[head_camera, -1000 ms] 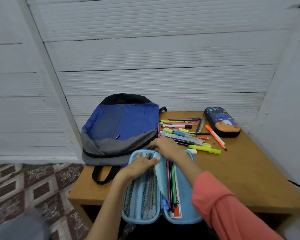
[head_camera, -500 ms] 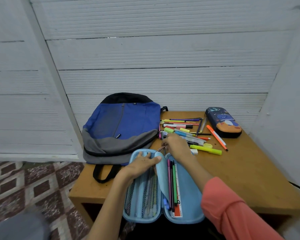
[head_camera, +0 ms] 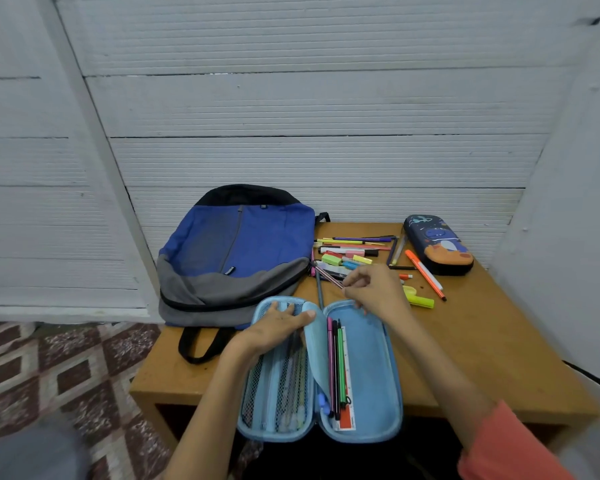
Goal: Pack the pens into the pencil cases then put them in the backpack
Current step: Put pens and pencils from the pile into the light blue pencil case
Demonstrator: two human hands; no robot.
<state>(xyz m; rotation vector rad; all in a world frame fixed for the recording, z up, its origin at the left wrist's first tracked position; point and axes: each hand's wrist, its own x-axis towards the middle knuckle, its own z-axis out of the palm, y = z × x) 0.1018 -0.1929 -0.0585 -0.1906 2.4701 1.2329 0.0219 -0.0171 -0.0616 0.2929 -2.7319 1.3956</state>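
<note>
At lower centre, the left hand (head_camera: 278, 325) lies spread on the open pencil case (head_camera: 371, 375); just above, the right hand (head_camera: 374, 289) pinches a striped pen (head_camera: 328, 276).

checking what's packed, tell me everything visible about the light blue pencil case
The light blue fabric-looking pencil case lies open flat, overhanging the wooden table's near edge. Left half: a mesh pocket with pens inside, the left hand flat on it. A middle flap stands up. Right half: pink, black and green pens beside a ruler. The right hand, pinching a striped pencil, is at its far rim.
</note>
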